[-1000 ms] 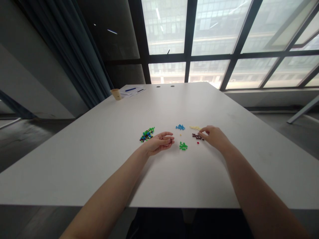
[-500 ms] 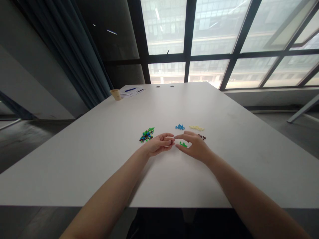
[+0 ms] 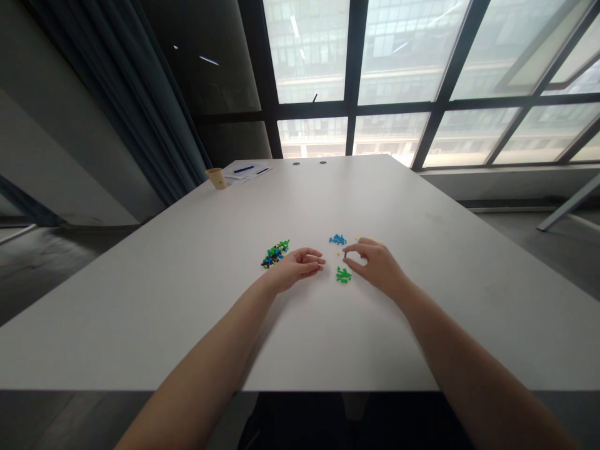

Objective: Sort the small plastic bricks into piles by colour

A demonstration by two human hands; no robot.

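Observation:
My right hand (image 3: 375,262) pinches a small dark piece (image 3: 345,254) between thumb and forefinger, just above the table. It hides the brown pieces and most of the yellow pile (image 3: 381,242). My left hand (image 3: 299,267) rests on its side with loosely curved fingers apart, and nothing shows in them. Close behind its wrist lies a mixed pile of small plastic pieces (image 3: 275,253) in green, blue, yellow and dark brown. Between the hands are a green pile (image 3: 343,275) and a tiny yellow piece (image 3: 338,254). Farther back sits a blue pile (image 3: 337,239).
All of this lies on a wide white table (image 3: 300,344). At its far left stand a tan paper cup (image 3: 217,179) and some papers (image 3: 248,175) with a blue pen (image 3: 244,169) on them. Large windows and a dark blue curtain are beyond.
The dark piece at my left fingertips has passed to my right hand, which moved slightly right. The left fingers have loosened. The green pile and a tiny yellow piece now show between the hands.

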